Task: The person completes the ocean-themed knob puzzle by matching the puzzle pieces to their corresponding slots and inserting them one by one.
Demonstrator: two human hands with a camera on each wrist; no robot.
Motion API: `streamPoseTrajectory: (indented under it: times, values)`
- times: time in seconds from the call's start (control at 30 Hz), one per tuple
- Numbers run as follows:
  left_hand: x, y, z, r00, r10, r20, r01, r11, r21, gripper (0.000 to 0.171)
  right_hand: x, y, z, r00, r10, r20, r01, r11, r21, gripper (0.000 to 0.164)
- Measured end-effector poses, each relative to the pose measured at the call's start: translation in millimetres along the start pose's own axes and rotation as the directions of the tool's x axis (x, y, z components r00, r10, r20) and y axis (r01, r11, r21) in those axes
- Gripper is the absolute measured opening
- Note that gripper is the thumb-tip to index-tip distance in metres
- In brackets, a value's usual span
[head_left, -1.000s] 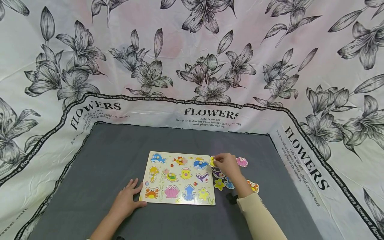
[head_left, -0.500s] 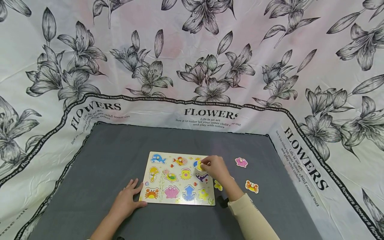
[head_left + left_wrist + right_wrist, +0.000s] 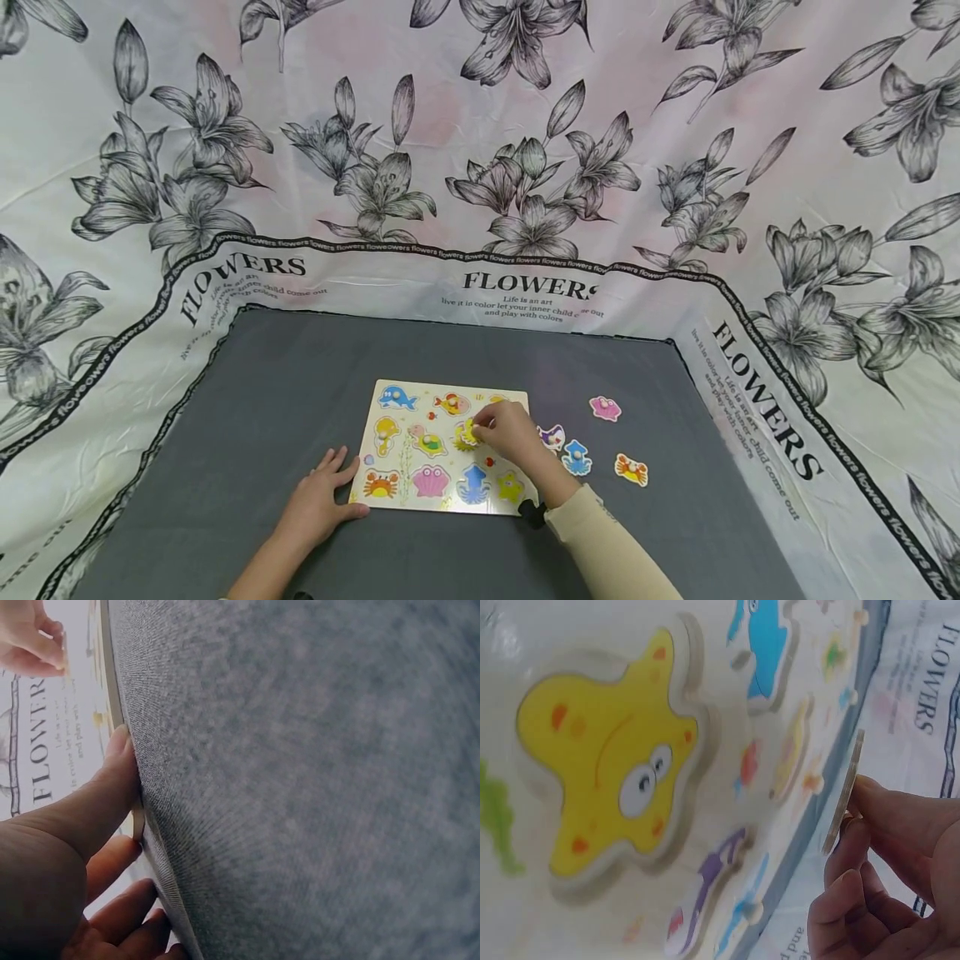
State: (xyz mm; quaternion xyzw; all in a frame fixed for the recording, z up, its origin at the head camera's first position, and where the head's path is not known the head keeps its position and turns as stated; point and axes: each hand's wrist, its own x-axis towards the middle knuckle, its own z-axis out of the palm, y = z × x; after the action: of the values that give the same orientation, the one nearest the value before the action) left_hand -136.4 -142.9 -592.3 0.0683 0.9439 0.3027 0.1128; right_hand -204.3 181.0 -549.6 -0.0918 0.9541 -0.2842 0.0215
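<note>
A pale wooden sea-animal puzzle board point(image 3: 408, 502) lies on the dark grey tabletop. My left hand point(image 3: 318, 493) rests at its near left corner; the thumb point(image 3: 120, 754) touches the front edge and the other fingers lie spread along the left side. Above the board's middle, my right hand point(image 3: 512, 437) pinches a yellow puzzle piece point(image 3: 468, 430) over the octopus shape. The right wrist view shows this thin piece point(image 3: 845, 791) edge-on and tilted, clear of the board, between thumb and fingers. Part of the board's upper right is hidden behind that hand. A starfish recess point(image 3: 607, 757) shows close up.
Right of the board lie loose pieces: a purple-and-white one point(image 3: 552, 437), a blue squid point(image 3: 577, 458), a pink shell point(image 3: 604, 408) and an orange crab point(image 3: 632, 470). White flower-printed cloth point(image 3: 360, 283) rises behind the table and at both sides.
My right hand has carried the yellow piece leftward from the loose pieces, across the board's right edge, to the octopus shape. The left hand keeps its place at the corner.
</note>
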Motion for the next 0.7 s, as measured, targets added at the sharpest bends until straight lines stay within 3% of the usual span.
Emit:
streamPoseTrajectory:
  times: [0.3, 0.7]
  values:
    - [-0.2, 1.9, -1.1, 1.0, -0.003, 0.002, 0.003, 1.0, 0.002, 0.092, 2, 0, 11, 0.999, -0.029, 0.041, 0.03, 0.999, -0.028, 0.006]
    - [-0.4, -0.1, -1.2, 1.0, 0.007, -0.007, -0.007, 1.0, 0.007, 0.091, 7, -4, 19, 0.998, 0.009, 0.059, -0.007, 0.999, -0.042, 0.006]
